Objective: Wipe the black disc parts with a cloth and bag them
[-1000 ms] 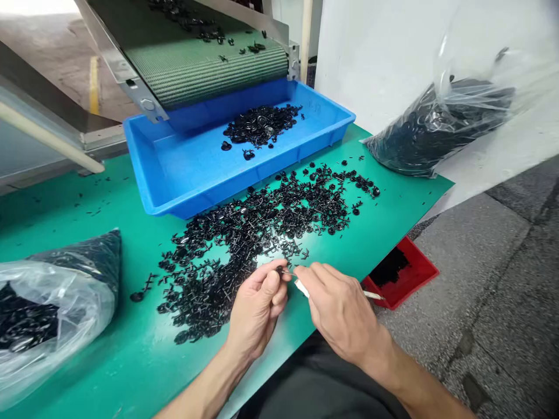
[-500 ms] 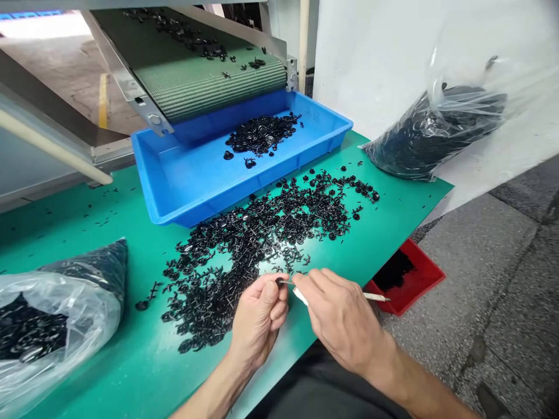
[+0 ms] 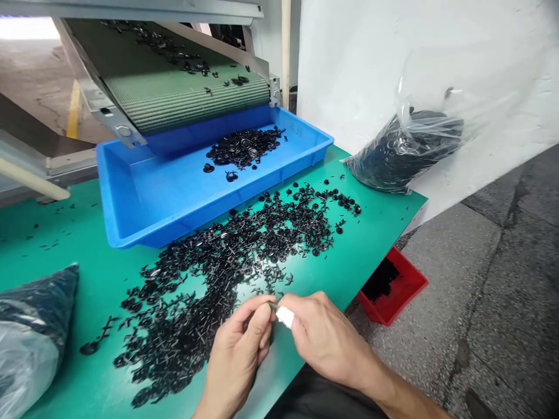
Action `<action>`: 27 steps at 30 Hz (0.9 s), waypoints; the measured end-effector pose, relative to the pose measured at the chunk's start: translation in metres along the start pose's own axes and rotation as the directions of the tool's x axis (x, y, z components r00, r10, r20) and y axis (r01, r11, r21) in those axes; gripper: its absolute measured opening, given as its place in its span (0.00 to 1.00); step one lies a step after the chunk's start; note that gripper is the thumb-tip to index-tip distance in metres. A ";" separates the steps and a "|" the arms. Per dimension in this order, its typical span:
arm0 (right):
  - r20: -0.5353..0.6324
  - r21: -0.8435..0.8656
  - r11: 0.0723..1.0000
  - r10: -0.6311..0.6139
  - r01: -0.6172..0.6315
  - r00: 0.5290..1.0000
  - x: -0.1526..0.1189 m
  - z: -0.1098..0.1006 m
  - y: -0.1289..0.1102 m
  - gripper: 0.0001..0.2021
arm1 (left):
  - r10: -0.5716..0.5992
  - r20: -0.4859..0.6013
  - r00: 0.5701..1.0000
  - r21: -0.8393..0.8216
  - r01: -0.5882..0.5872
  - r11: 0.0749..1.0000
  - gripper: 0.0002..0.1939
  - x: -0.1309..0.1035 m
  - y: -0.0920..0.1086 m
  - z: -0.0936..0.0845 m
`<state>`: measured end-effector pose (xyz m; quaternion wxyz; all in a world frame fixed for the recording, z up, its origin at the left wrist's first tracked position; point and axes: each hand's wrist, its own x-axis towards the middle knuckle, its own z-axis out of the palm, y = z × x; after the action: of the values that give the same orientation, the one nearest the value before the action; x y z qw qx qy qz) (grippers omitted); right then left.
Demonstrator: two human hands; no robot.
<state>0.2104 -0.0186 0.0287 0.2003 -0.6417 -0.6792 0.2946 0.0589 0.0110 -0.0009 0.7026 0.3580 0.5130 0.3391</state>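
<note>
Over the front edge of the table, my left hand (image 3: 238,352) is closed in a pinch, thumb against forefinger. A small black plastic part is between those fingertips, now almost wholly covered by them. My right hand (image 3: 327,340) grips a slim pen-like tool with a white wrap (image 3: 286,317); its thin tip meets the left fingertips, and its exact kind is unclear. Just beyond both hands spreads a pile of small black plastic parts (image 3: 236,262), some disc-shaped, some branching like twigs.
A blue tray (image 3: 144,230) with more black parts stands beneath a green conveyor belt (image 3: 187,107). Clear plastic bags of black parts sit at left (image 3: 35,337) and right (image 3: 402,151). Below the table's right edge is a red bin (image 3: 404,299). Scraps dot the green tabletop (image 3: 109,279).
The view has shifted, so the table scene sits lower and further left. My right hand has turned, bringing the white wrap into fuller view; the tool's rear end is now hidden.
</note>
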 end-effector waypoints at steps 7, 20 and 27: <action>-0.235 0.000 0.985 0.168 -0.173 0.957 0.010 -0.015 0.033 0.12 | -0.094 -0.041 0.995 -0.150 0.086 0.985 0.14 0.003 0.016 0.004; -0.403 -0.153 0.982 0.043 -0.114 0.914 0.025 -0.016 0.047 0.15 | -0.128 0.091 0.988 -0.243 0.147 0.959 0.21 0.000 0.023 0.005; -0.217 0.072 0.977 -0.181 0.201 0.959 0.003 -0.007 -0.004 0.14 | 0.033 0.199 0.979 -0.018 -0.030 0.999 0.19 -0.001 0.009 0.001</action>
<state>0.2116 -0.0148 0.0366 0.3281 -0.5904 -0.6986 0.2362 0.0590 0.0146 0.0072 0.7478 0.3928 0.4316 0.3165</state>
